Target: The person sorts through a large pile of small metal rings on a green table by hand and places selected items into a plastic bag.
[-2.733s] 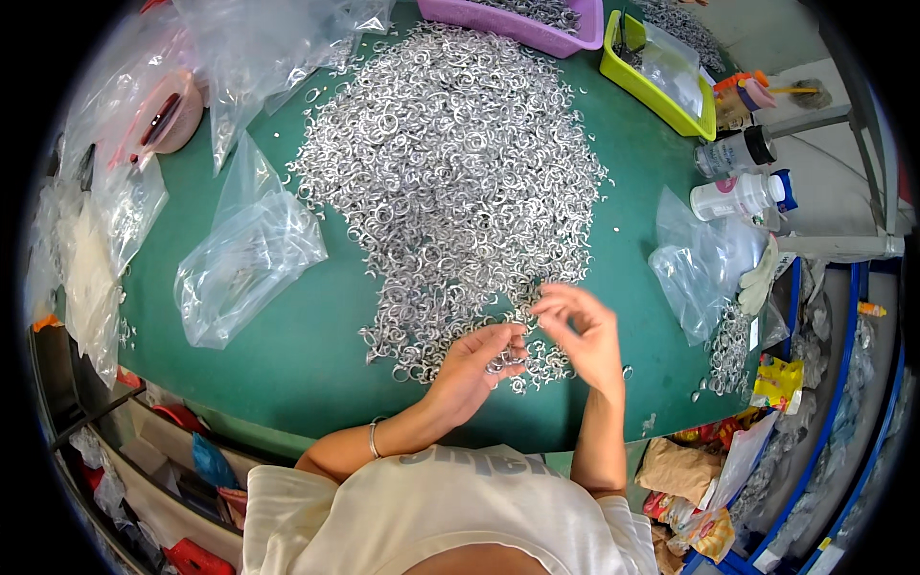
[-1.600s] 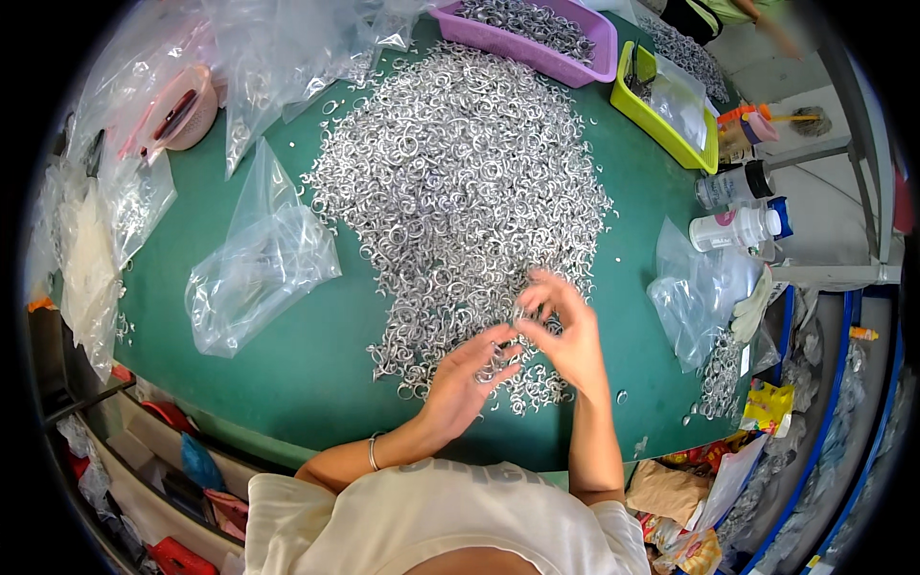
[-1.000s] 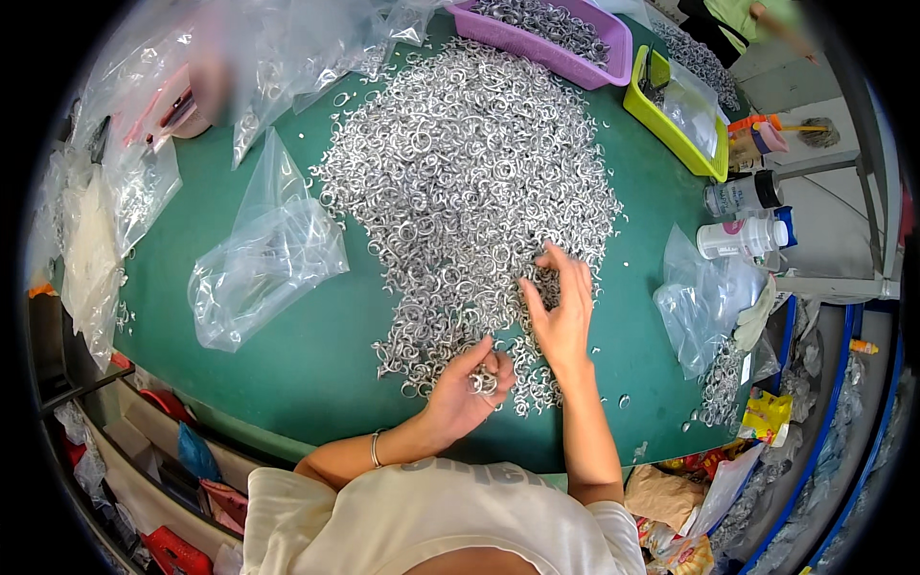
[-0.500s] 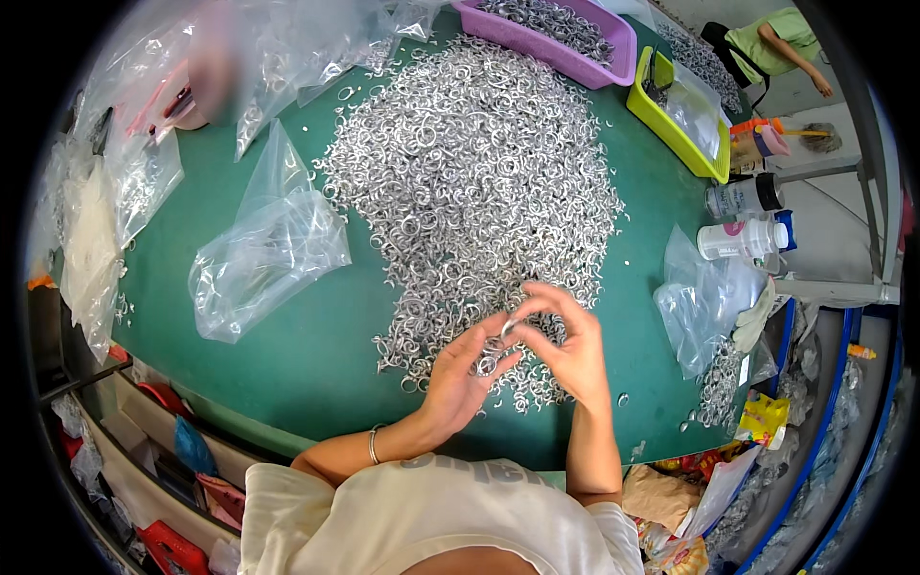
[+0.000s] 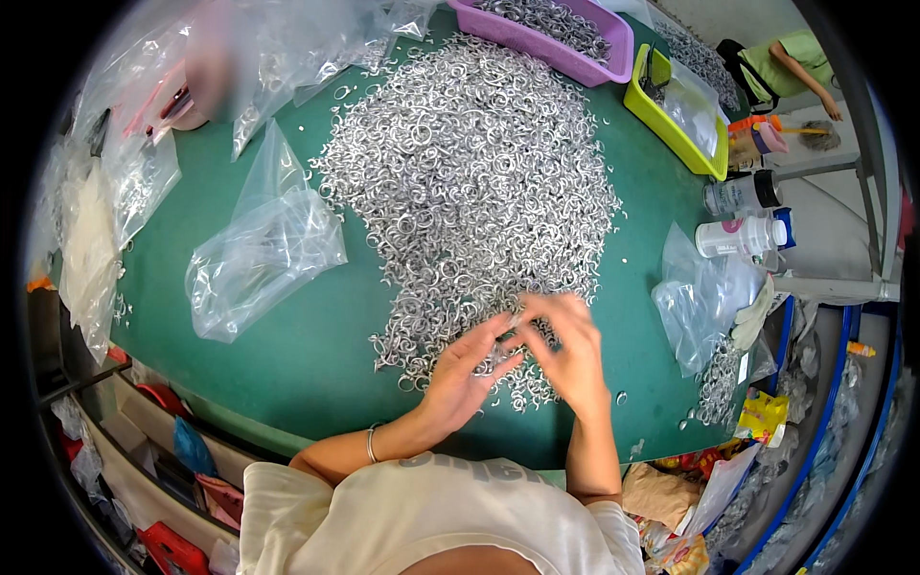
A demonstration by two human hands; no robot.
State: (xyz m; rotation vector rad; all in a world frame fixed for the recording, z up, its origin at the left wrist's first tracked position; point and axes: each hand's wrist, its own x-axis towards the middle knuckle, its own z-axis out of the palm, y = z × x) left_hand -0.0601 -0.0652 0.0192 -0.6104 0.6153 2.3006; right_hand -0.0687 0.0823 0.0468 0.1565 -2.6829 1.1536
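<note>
A broad pile of small silvery metal rings [image 5: 479, 182], some of them open like a C, covers the middle of the green table. At the pile's near edge, my left hand [image 5: 458, 379] is curled with several rings [image 5: 493, 360] in its fingers. My right hand [image 5: 572, 356] is right beside it, thumb and fingers drawn together close to the left fingertips. Motion smears the right fingers, and whatever small thing they pinch cannot be made out. Loose rings lie on the table under and around both hands.
A clear plastic bag [image 5: 264, 264] lies left of the pile; more bags fill the far left. Beyond the pile stand a purple basket [image 5: 546, 43] of rings and a lime-green basket [image 5: 676, 125]. Bottles [image 5: 738, 237] line the right edge. Another person [image 5: 791, 67] is at the far right.
My right fingers have shifted and blurred beside the left fingertips; the ring seen between them before is no longer distinct. My left hand has stayed nearly in place.
</note>
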